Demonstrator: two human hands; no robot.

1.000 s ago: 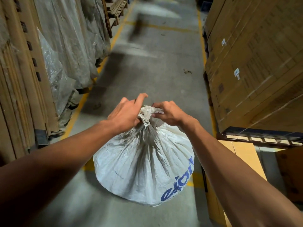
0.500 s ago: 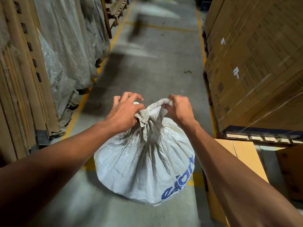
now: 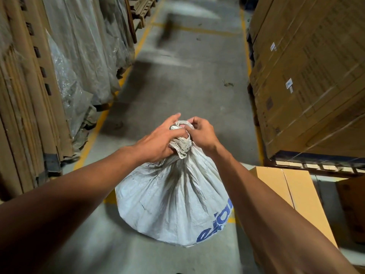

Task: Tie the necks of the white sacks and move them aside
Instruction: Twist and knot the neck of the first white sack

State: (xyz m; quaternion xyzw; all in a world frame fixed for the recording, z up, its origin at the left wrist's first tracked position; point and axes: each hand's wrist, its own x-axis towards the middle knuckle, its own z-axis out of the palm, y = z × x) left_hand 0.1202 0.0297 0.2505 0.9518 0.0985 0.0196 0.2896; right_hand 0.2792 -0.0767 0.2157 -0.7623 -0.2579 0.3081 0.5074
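The white sack [image 3: 173, 198] sits on the concrete floor [image 3: 187, 91] of a warehouse aisle, directly in front of and below the person, its body bulging wide at the base and drawn up into a gathered neck [image 3: 180, 143] that rises toward the far side, away from the camera. That neck's long axis runs roughly upright, tilted slightly away, and both hands meet on it from opposite sides, so neither is clearly nearer; the twisted fabric lies between them. The left hand [image 3: 158, 143] comes in from the left and wraps the lower part of the neck, its fingers curled over the bunched material while the index finger points out toward the aisle. The right hand [image 3: 201, 133] closes from the right on the upper part, fingers and thumb curled and pinching a small loop of fabric [image 3: 182, 124] that stands at the top of the neck. Whether a knot is already cinched cannot be told, since the fingers cover the crossing; it looks like the tie is in mid-formation, and pulling the loop tight along the neck's axis seems the likely next need. Stacked cardboard cartons [image 3: 316, 76] line the right side, and plastic-wrapped goods [image 3: 83, 56] the left
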